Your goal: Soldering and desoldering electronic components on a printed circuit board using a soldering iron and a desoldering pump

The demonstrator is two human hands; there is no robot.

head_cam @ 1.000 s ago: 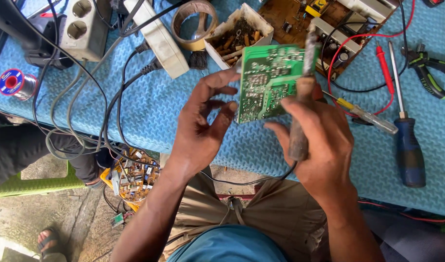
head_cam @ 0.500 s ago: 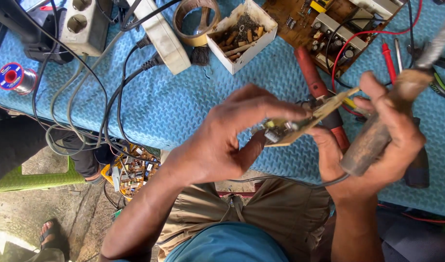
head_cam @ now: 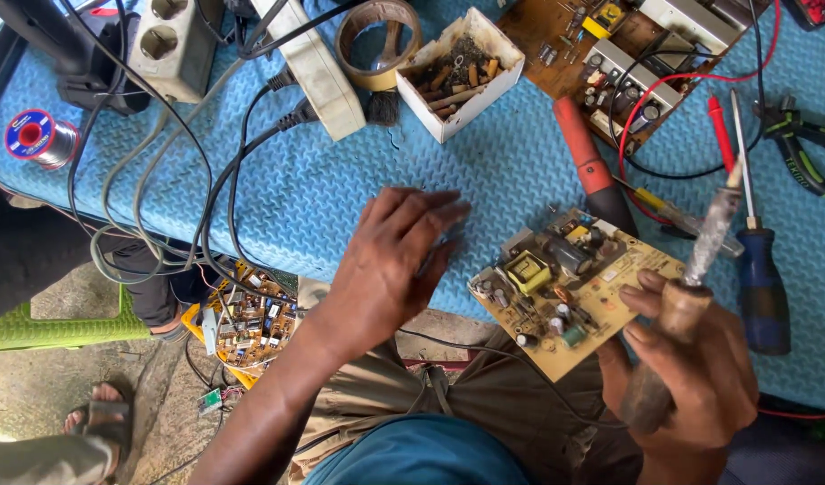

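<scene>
A tan circuit board (head_cam: 574, 292) lies component side up at the near edge of the blue mat (head_cam: 341, 198), with a yellow transformer and capacitors showing. My left hand (head_cam: 385, 269) hovers open just left of it, palm down, holding nothing. My right hand (head_cam: 700, 386) is closed around the wooden handle of a soldering iron (head_cam: 678, 323). The iron's metal shaft points up and away, past the board's right corner. Fingers of that hand touch the board's right edge.
At the back of the mat are a white box of parts (head_cam: 457, 72), a tape roll (head_cam: 377, 31), a power strip (head_cam: 309, 63), a solder spool (head_cam: 35, 135) and a brown board (head_cam: 628, 45). Screwdrivers (head_cam: 761, 287) and pliers (head_cam: 799, 148) lie on the right. Another person's sandalled foot (head_cam: 102, 422) is on the floor.
The board was held up green side toward me in my left hand. It turned over and now lies component side up; my left hand has let go and moved left.
</scene>
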